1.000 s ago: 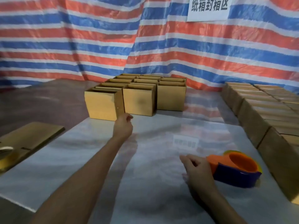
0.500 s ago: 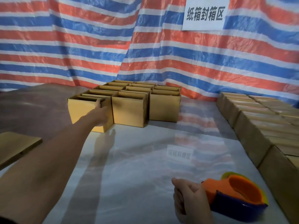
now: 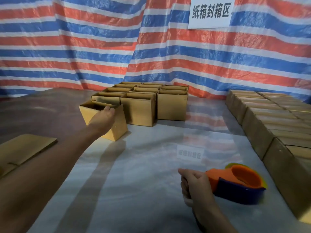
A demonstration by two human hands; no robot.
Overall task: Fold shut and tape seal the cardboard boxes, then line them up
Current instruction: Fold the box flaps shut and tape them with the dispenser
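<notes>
My left hand (image 3: 104, 116) grips the near rim of an open cardboard box (image 3: 117, 130), which tilts toward me at the front left corner of a block of several open boxes (image 3: 171, 106). My right hand (image 3: 195, 187) lies curled on the table by the handle end of an orange and blue tape dispenser (image 3: 239, 184); whether it holds the handle I cannot tell. Along the right side stand rows of closed boxes (image 3: 269, 118).
The table (image 3: 143, 174) is covered with a glossy plastic sheet. A flat cardboard piece (image 3: 25, 148) lies at the left edge. A striped red, white and blue tarp (image 3: 101, 47) hangs behind, with a white sign (image 3: 211, 12) on it.
My left hand reached to the front left box, took its rim, and has tipped and pulled it away from the block. The right hand stayed by the dispenser.
</notes>
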